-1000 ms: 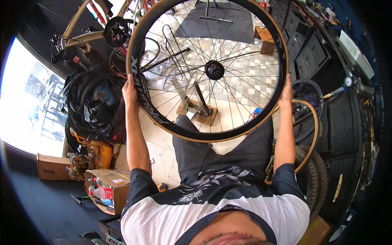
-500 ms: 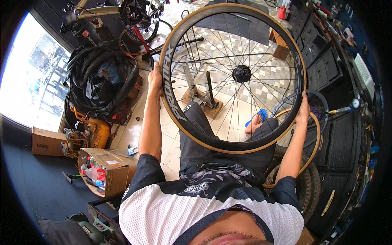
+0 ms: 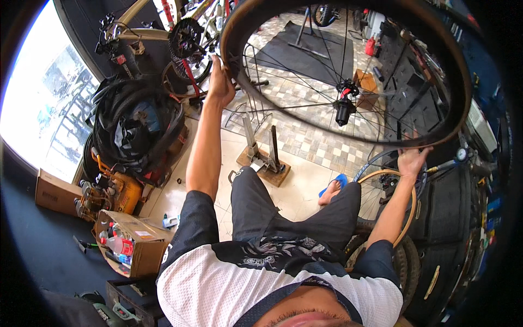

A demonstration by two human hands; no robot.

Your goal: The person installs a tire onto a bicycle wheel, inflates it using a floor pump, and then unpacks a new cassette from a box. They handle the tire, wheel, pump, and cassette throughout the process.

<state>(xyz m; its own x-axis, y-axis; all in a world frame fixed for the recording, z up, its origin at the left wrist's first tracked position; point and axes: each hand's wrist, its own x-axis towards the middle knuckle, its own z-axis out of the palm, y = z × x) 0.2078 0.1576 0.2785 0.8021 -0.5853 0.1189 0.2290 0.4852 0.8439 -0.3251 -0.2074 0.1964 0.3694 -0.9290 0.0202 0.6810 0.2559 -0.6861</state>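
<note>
A bicycle wheel [image 3: 461,82] with a dark rim and tan-edged tyre is held up in front of me, tilted, its upper part cut off by the frame's top. Its black hub [image 3: 344,106] with a red part faces me at an angle. My left hand [image 3: 220,84] grips the wheel's left edge, fingers partly behind it. At the lower right edge, my right hand [image 3: 412,159] has its fingers round the tyre. Below the wheel, a metal stand with two uprights [image 3: 266,161] sits on a wooden base on the floor, between my knees and the wheel.
Left lie a heap of black tyres [image 3: 131,125], a yellow-orange machine [image 3: 122,191] and a cardboard box with bottles [image 3: 148,248]. A bicycle [image 3: 188,46] stands behind them. Right are dark drawers [image 3: 441,191], a gauge [image 3: 462,155] and another tan-edged wheel [image 3: 412,210]. A wooden block [image 3: 366,87] stands farther off.
The wheel has moved up and to the right and tilted away from facing me. Both hands have moved with it, the right one now lower on its edge.
</note>
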